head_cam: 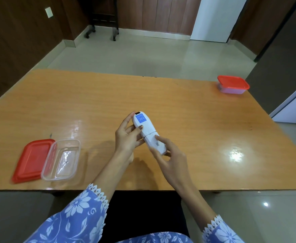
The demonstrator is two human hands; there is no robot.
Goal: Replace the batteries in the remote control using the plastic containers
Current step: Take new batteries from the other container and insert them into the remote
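Only the head view here, looking down at a glossy orange wood-grain surface (pixel 187 106).

The white remote control (pixel 148 132) is held up above the middle of the surface, back side facing the camera, with a blue label near its far end and a seam across the middle where the battery cover meets the body. It's tilted so the far end points up and a bit left.

The left hand (pixel 128 137) grips the upper half of the remote from the left side. Its fingers (pixel 131 117) wrap around the edge, and the thumb is pressed on the back just above the seam. So that hand is clamped around the remote.

The right hand (pixel 171 158) supports the lower end. One finger is stretched out with its tip pressing on the cover just below the seam, and the others curl loosely under the bottom end.

Off to the near left sits an open clear plastic container (pixel 61 160), looks empty to me, with its red lid (pixel 32 160) lying flat just beside it, touching or nearly so. Way over at the far right corner there's a second container (pixel 233 85) with its red lid on, can't tell what's inside.

Blue floral sleeves with white lace trim show at the bottom.
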